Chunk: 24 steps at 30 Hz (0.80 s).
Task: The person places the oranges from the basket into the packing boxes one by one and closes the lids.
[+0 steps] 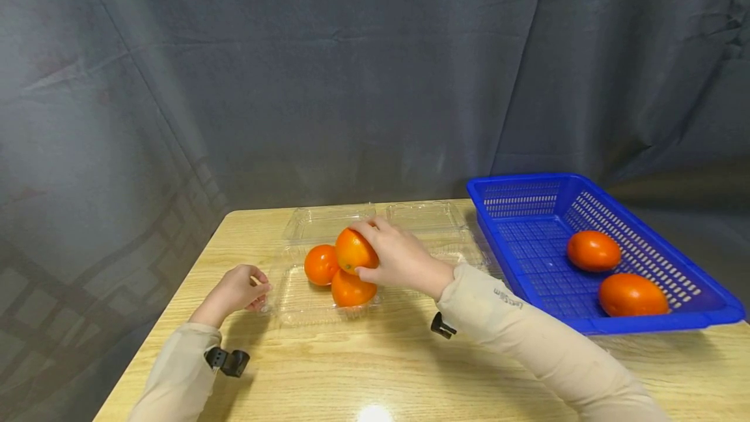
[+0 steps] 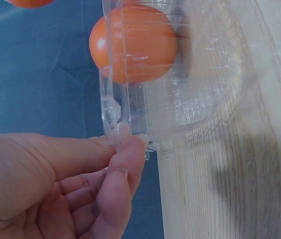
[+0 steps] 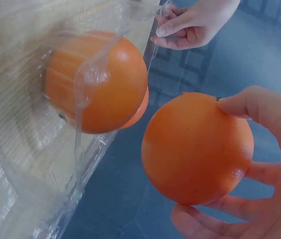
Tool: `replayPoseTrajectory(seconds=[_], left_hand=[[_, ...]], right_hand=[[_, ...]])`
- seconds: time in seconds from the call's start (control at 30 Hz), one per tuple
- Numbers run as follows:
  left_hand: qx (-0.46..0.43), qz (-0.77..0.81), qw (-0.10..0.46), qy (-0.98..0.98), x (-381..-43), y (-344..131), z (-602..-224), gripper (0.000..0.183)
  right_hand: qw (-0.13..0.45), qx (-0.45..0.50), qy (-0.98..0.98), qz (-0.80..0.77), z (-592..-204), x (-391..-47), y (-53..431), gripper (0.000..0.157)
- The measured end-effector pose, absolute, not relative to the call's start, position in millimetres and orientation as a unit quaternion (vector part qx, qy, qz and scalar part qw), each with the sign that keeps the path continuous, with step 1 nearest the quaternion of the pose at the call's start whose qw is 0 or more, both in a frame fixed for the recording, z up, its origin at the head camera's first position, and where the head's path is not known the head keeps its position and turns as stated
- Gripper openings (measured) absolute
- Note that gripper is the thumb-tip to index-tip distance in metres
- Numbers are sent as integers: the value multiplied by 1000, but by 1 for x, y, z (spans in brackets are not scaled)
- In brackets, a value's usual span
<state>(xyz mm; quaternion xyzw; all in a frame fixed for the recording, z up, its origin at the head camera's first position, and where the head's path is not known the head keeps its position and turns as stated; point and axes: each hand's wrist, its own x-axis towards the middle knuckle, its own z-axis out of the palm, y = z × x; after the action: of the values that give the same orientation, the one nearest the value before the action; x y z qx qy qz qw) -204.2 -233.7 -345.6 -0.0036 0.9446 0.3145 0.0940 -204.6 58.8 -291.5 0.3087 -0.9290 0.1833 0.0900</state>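
Observation:
My right hand [image 1: 407,259] grips an orange [image 1: 354,249] above a clear plastic box [image 1: 310,316]. In the right wrist view the thumb lies near that orange's stem spot and the fingers curl round its other side. Two more oranges sit in the box, one at the back left [image 1: 319,266] and one nearer the front [image 1: 351,292], partly hidden under the held one. At the box's left end is my left hand [image 1: 234,292]. Its thumb and fingertips [image 2: 139,142] pinch the thin rim in the left wrist view.
Right of the box stands a blue plastic basket [image 1: 521,272] with two oranges [image 1: 594,251] inside. Behind lie clear plastic lid or box sections [image 1: 328,221], with another clear piece [image 1: 424,217] beside them. A dark curtain [image 1: 351,83] hangs beyond the wooden table [image 1: 328,370].

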Motion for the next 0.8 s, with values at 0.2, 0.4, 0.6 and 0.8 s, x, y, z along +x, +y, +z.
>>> replayPoseTrajectory(seconds=[0.2,0.4,0.6,0.8], left_hand=[[-4,313,94,945,-204,-233,-345,20],[-1,312,92,946,-204,-234,-346,20],[0,310,92,946,-204,-234,-346,20],[-2,313,94,945,-205,-234,-346,21]], right_hand=[[79,317,-926,189,-294,-203,53,63],[74,321,-926,185,-297,-202,48,63],[81,326,-926,173,-300,-201,44,63],[75,326,-927,171,-301,-199,40,64]])
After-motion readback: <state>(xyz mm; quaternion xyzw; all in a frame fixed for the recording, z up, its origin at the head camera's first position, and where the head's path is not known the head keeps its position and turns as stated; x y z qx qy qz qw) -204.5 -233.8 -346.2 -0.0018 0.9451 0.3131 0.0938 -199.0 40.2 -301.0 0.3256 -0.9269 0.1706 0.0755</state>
